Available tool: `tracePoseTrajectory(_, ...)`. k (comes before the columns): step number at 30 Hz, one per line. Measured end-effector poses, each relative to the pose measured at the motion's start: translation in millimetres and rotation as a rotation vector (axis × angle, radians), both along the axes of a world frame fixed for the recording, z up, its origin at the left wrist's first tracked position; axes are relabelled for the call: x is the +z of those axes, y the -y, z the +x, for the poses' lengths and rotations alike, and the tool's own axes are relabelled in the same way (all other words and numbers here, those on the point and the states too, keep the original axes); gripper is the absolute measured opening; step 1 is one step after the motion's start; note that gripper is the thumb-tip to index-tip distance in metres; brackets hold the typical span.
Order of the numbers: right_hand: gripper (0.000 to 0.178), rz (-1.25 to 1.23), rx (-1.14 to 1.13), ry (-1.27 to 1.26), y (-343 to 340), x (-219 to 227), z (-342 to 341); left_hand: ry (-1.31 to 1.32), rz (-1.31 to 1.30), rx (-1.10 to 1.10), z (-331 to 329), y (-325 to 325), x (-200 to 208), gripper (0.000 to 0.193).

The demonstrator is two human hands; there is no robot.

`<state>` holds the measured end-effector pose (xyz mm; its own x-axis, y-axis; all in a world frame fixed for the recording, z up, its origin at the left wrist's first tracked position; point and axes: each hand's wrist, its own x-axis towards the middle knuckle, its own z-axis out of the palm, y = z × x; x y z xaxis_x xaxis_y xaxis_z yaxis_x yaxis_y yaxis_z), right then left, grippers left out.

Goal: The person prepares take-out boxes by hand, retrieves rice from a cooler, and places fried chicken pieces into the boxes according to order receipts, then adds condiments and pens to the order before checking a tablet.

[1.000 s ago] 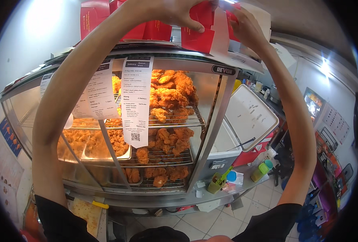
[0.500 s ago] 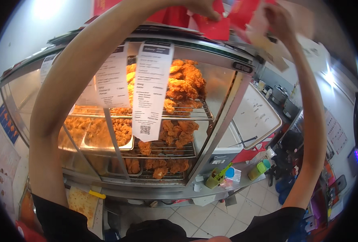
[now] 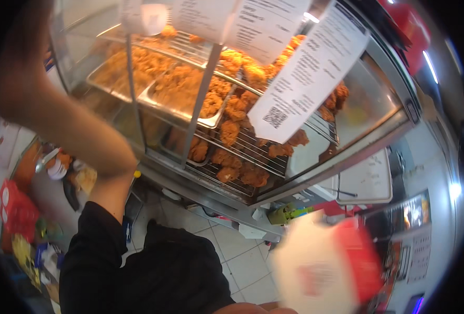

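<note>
My left arm [image 3: 75, 125] bends at the elbow and reaches up along the left side of the glass food warmer [image 3: 198, 112]. At the dark upper-left rim its hand end is smeared, so its fingers cannot be made out. A blurred cream and red cardboard food box [image 3: 315, 267] is close in front of me at the lower right. My right hand does not show; whether it holds the box is hidden. Inside the warmer, fried chicken pieces [image 3: 229, 133] lie on wire racks, with smaller fried bits in metal trays [image 3: 161, 107].
Paper order slips [image 3: 310, 73] hang across the warmer's front. A white lidded bin [image 3: 365, 178] and a green container [image 3: 281, 214] stand to the right. At left, a counter holds a red plastic bag [image 3: 20, 209] and small items. Below are floor tiles [image 3: 242, 261].
Both hands were above the warmer among red boxes. Now my left arm has swung left, my right arm has left view, and a box appears lower right. The view has turned and tilted.
</note>
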<state>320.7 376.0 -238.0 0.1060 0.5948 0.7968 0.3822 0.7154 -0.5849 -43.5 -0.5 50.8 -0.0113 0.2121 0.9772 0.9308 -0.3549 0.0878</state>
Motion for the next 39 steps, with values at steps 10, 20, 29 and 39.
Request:
tracePoseTrajectory(10,0.028,-0.454,1.024,0.443,78,-50,-54,1.539,-1.452,-0.153,51,-74,-379,0.065)
tracePoseTrajectory(20,0.028,-0.242,1.904,0.954,263,-12,-205,2.244,-0.626,-1.066,114,98,-428,0.08)
tracePoseTrajectory(29,0.027,-0.021,2.402,1.037,421,-20,-243,1.934,-0.333,-0.866,234,303,-388,0.084)
tracePoseTrajectory(39,0.052,0.173,2.047,0.772,495,-38,-347,1.55,-0.144,0.059,328,355,-319,0.074)
